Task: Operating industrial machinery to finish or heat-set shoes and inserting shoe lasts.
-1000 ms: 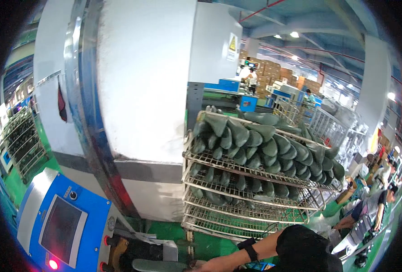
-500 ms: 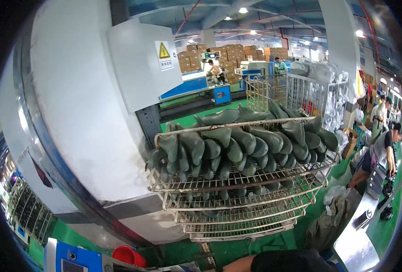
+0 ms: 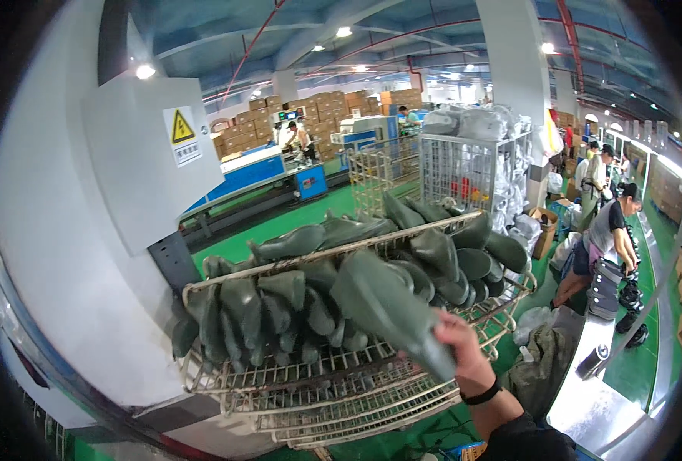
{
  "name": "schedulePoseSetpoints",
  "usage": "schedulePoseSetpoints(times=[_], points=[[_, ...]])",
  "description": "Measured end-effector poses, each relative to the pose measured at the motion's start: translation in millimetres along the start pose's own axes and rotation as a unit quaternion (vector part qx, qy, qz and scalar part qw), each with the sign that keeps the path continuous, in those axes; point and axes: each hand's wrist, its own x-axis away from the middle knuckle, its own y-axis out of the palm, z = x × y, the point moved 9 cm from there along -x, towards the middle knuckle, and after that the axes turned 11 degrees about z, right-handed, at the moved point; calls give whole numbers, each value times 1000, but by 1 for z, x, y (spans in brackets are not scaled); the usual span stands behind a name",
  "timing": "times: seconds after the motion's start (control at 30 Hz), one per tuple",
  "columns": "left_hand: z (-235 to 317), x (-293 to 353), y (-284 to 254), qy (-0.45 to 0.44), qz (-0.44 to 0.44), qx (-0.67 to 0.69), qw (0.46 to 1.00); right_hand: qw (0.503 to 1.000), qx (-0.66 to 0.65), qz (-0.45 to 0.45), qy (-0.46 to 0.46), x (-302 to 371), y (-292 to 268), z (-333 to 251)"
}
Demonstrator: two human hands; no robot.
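R hand point(image 3: 465, 350) is wrapped round 1 dk-green foot-shaped pc point(image 3: 387, 303). Similar pcs point(image 3: 241, 307) are stacked on wire rack point(image 3: 341, 419).

Workshop background
From my end I see cardboard boxes point(image 3: 324, 115) stacked beyond a blue machine point(image 3: 258, 173), a yellow warning sign point(image 3: 182, 129), and a co-worker point(image 3: 604, 230) bent forward.
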Motion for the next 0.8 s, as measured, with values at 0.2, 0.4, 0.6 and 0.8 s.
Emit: schedulePoseSetpoints(times=[0.2, 0.4, 0.6, 0.8], points=[[-11, -3, 28, -13, 14, -28, 999, 932, -314, -51, 173, -77, -44, -38], [-3, 12, 30, 25, 57, -63, 996, 949, -121, 168, 237, -113, -91, -23], [-53, 16, -12, -36, -85, 297, 950, 935, 52, 284, 204, -96, -129, -30], [-22, 118, -38, 57, 315, 141, 937, 884, 246, 397, 20, -58, -121, -16]])
